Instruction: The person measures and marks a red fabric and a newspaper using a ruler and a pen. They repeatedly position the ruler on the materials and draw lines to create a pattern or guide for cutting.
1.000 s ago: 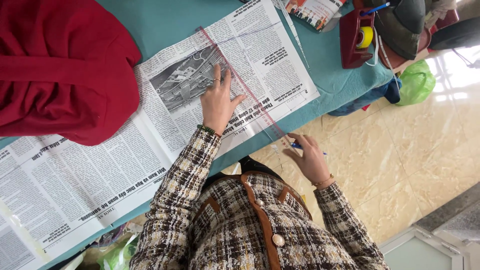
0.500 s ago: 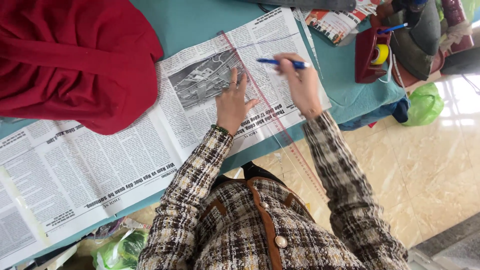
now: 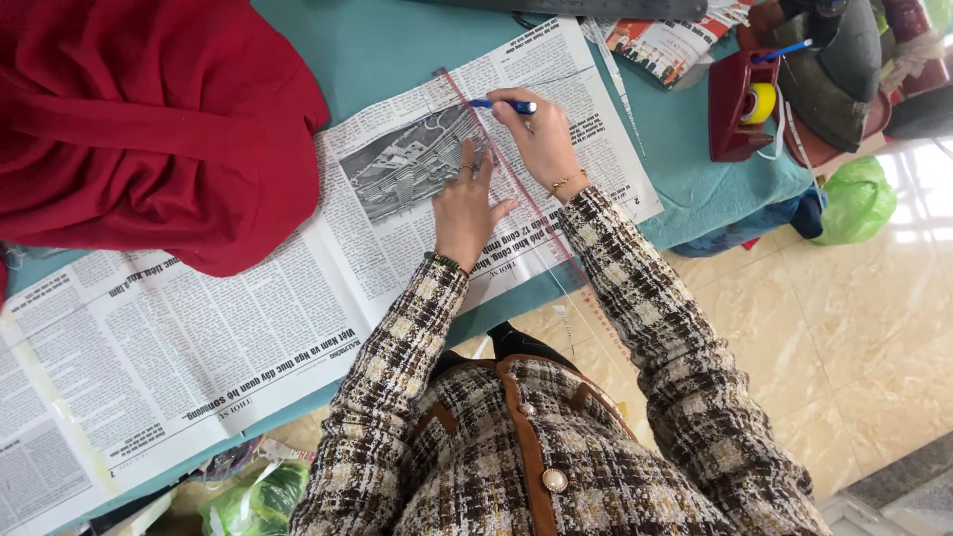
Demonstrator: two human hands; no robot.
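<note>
our left hand (image 3: pixel 467 203) lies flat, fingers spread, pinning the clear ruler (image 3: pixel 506 174) on the newspaper (image 3: pixel 248 328). our right hand (image 3: pixel 541 134) has its fingers pinched around a blue pen (image 3: pixel 501 104) at the ruler's edge, beside red cloth (image 3: pixel 139 119).

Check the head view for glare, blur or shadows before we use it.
Head view: daylight glare washes out the floor at the right edge; the left hand, right hand, blue pen and newspaper are sharp and evenly lit, shadows soft; newsprint stays legible.
</note>
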